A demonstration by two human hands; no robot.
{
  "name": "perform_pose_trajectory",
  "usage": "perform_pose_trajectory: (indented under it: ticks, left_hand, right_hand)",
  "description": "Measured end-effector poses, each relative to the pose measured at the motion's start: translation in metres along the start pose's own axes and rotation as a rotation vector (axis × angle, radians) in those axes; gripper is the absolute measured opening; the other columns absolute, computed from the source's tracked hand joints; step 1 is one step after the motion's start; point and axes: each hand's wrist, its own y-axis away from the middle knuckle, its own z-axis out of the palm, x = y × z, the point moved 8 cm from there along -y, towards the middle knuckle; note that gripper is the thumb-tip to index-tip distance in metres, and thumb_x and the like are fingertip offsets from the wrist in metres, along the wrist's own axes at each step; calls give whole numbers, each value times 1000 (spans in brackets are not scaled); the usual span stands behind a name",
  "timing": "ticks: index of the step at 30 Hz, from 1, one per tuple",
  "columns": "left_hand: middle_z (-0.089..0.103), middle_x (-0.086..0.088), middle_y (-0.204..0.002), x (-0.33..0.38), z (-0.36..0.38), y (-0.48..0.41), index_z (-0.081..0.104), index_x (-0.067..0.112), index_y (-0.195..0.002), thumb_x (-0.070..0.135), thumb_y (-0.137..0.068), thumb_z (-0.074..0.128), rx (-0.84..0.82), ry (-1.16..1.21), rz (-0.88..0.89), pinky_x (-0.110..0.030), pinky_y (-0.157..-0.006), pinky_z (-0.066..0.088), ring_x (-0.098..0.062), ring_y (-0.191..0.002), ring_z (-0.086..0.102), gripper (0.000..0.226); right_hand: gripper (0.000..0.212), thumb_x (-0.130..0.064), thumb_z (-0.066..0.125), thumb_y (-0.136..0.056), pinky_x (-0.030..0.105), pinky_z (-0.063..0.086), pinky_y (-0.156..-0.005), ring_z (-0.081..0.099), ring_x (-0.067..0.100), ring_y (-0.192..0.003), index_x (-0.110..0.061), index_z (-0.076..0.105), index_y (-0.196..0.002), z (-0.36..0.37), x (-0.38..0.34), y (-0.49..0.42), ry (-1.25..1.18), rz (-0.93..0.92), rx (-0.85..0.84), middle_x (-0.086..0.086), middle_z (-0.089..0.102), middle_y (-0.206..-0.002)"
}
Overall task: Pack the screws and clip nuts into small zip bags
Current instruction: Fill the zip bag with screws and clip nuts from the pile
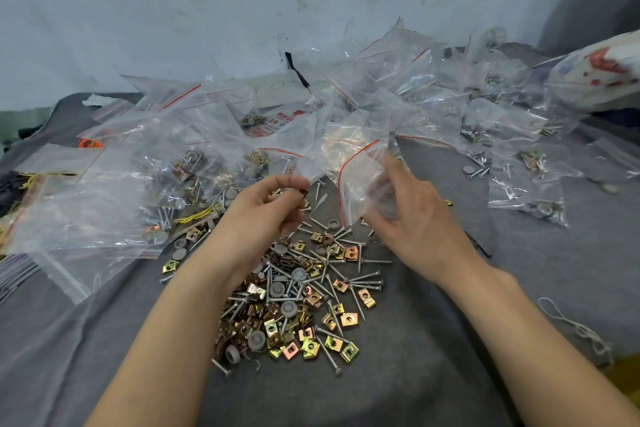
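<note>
A loose pile of screws and brass-coloured clip nuts (301, 305) lies on the grey cloth in front of me. My left hand (266, 208) hovers above the pile's far end, its fingers curled round a few small parts, a clip nut showing at the fingertips. My right hand (408, 218) holds a small clear zip bag (360, 180) with a red seal line, its fingers inside or behind the plastic. The bag's mouth faces my left hand, a short gap apart.
Many clear zip bags, some filled (526, 191), some empty (86, 204), cover the cloth to the left, back and right. A white string (575, 326) lies at the right. A pale wall (242, 10) stands behind. Bare grey cloth (433, 357) shows near me.
</note>
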Motion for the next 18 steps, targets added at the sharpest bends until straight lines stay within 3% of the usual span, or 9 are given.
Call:
perform_pose_trajectory:
  ticks: [6,18]
  left_hand:
    - [67,-1,-83,6,14,2,71,11,-110,5,-97,55,-120,217,1,-21,-70,55,-9,-75,65,21]
    - [73,-1,-85,12,23,1,72,14,-105,7,-89,69,-63,153,102,-22,-76,57,-11,-77,67,18]
  right_hand:
    - [61,-28,60,-92,37,42,-94,55,9,-93,-22,35,-148,-1,-2,0,-6,-4,-6,-12,58,-104]
    - [60,-31,59,-90,39,46,-93,53,9,-87,-22,37,-145,-2,0,0,-12,-2,4,-11,59,-104]
